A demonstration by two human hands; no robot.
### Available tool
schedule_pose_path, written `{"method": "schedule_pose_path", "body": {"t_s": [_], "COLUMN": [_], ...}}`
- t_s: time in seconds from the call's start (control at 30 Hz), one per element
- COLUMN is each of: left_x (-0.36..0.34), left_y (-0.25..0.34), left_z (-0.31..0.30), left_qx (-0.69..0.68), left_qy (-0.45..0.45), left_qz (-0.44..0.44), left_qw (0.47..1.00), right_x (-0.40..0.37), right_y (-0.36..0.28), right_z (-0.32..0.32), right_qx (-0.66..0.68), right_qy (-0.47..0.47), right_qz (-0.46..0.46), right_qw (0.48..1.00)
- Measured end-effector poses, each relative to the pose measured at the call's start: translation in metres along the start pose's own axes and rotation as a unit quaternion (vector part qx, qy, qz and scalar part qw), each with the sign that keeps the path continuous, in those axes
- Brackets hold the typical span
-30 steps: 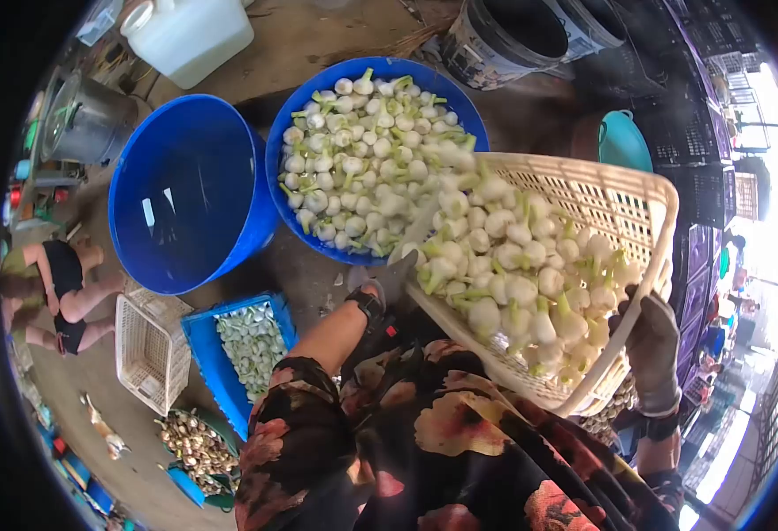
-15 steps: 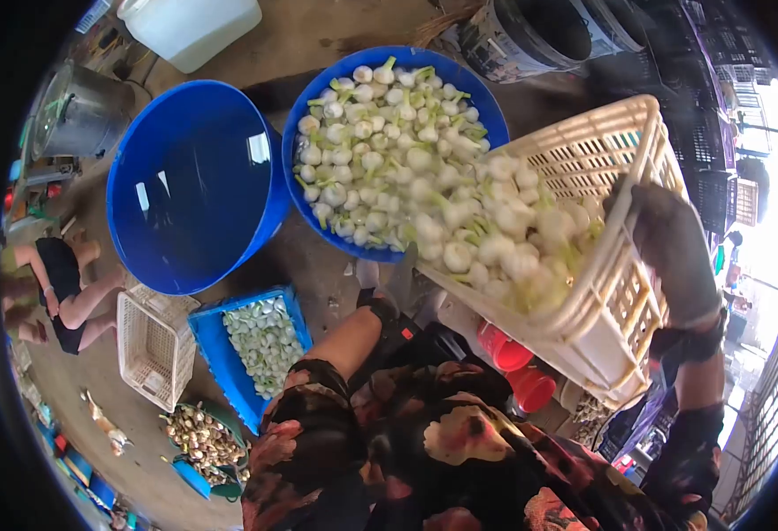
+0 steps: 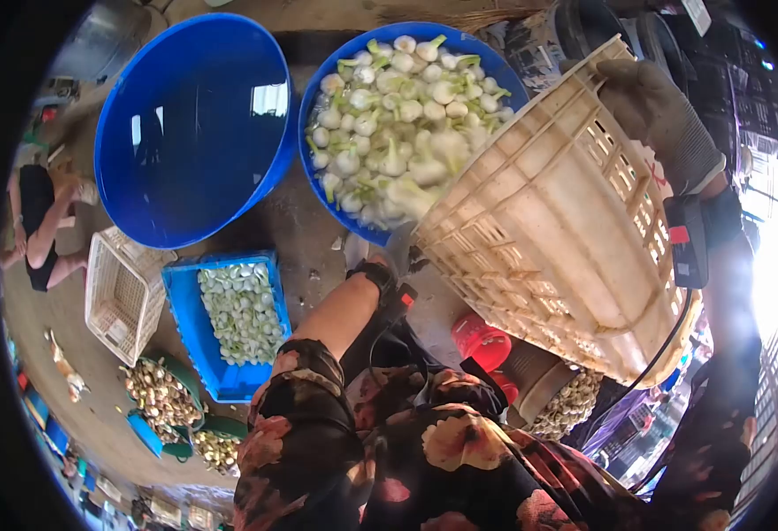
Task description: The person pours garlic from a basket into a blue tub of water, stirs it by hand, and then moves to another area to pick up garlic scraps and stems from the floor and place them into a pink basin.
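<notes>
1. Basket (image 3: 548, 221): a cream, slotted plastic crate, held in the air and tipped steeply, its open mouth facing down into the blue tub (image 3: 304, 150) and its base turned towards the camera.
2. Contents: white bulbs (image 3: 398, 115) with green stem stubs lie heaped in that tub, right up to the basket's lower rim. The inside of the basket is hidden.
3. Right hand (image 3: 659, 111): gloved, fingers curled over and clamped on the raised upper rim.
4. Left hand (image 3: 395, 257): gloved, at the basket's lower corner beside the tub's edge. The corner covers most of the fingers, so it cannot be told whether they are closed.
5. Handling, as judged: the shell looks stiff and light on its own, and any weight would come from its load. The ribbed walls and slots should give a sure grip. The rim and the slotted corners look the soundest places to hold, one hand high and one low.
6. The bulbs look smooth and round, so likely to roll and to bruise if dropped hard.
7. Nearby: a second blue tub (image 3: 185, 124) without bulbs, a blue crate (image 3: 185, 310) of cut pieces, a small white basket (image 3: 119, 296), and another person (image 3: 39, 221) at the left edge.
</notes>
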State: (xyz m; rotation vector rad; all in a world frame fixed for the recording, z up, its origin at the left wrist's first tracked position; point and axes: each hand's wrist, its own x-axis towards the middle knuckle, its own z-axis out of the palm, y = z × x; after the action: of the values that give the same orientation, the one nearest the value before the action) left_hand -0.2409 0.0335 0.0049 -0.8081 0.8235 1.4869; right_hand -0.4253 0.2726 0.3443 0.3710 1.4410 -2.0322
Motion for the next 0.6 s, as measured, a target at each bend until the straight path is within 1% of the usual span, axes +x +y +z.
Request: {"method": "schedule_pose_path", "body": {"t_s": [0.03, 0.13, 0.23, 0.27, 0.3, 0.33, 0.37, 0.43, 0.47, 0.5, 0.53, 0.57, 0.6], "left_x": [-0.004, -0.011, -0.041, -0.041, -0.041, -0.042, -0.046, -0.054, -0.041, -0.009, 0.012, 0.031, 0.040], "left_y": [0.003, 0.002, 0.010, 0.011, 0.011, 0.011, 0.010, 0.006, -0.011, -0.039, -0.061, -0.081, -0.104], "left_z": [-0.001, -0.008, 0.005, 0.003, 0.001, 0.000, 0.003, 0.010, 0.006, -0.003, -0.005, -0.007, 0.002], "left_qx": [0.003, -0.070, -0.055, -0.056, -0.056, -0.056, -0.071, -0.099, 0.033, 0.163, 0.178, 0.194, 0.097], "left_qy": [-0.006, -0.017, -0.002, -0.016, -0.031, -0.048, -0.084, -0.158, -0.224, -0.280, -0.279, -0.279, -0.226], "left_qz": [-0.010, -0.042, 0.037, 0.026, 0.014, 0.002, -0.016, -0.052, 0.103, 0.255, 0.268, 0.281, 0.150], "left_qw": [1.000, 0.996, 0.998, 0.998, 0.998, 0.997, 0.994, 0.981, 0.969, 0.911, 0.905, 0.898, 0.958], "right_x": [0.008, 0.020, 0.027, 0.028, 0.014, -0.001, -0.016, -0.043, -0.063, -0.082, -0.094, -0.107, -0.133], "right_y": [0.000, 0.000, 0.000, -0.001, 0.002, 0.005, 0.008, 0.008, 0.010, 0.012, 0.018, 0.023, 0.038], "right_z": [0.007, -0.003, -0.006, -0.002, 0.011, 0.028, 0.047, 0.074, 0.069, 0.064, 0.081, 0.099, 0.086], "right_qx": [-0.008, -0.038, -0.088, -0.113, -0.151, -0.177, -0.204, -0.325, -0.349, -0.364, -0.574, -0.735, -0.470], "right_qy": [-0.011, -0.012, 0.005, 0.017, 0.041, 0.046, 0.052, 0.112, 0.186, 0.257, 0.304, 0.336, 0.409], "right_qz": [0.000, 0.002, -0.005, -0.012, -0.026, -0.050, -0.073, -0.054, -0.030, -0.002, 0.054, 0.133, 0.050], "right_qw": [1.000, 0.999, 0.996, 0.993, 0.987, 0.982, 0.975, 0.937, 0.918, 0.895, 0.758, 0.574, 0.781]}}
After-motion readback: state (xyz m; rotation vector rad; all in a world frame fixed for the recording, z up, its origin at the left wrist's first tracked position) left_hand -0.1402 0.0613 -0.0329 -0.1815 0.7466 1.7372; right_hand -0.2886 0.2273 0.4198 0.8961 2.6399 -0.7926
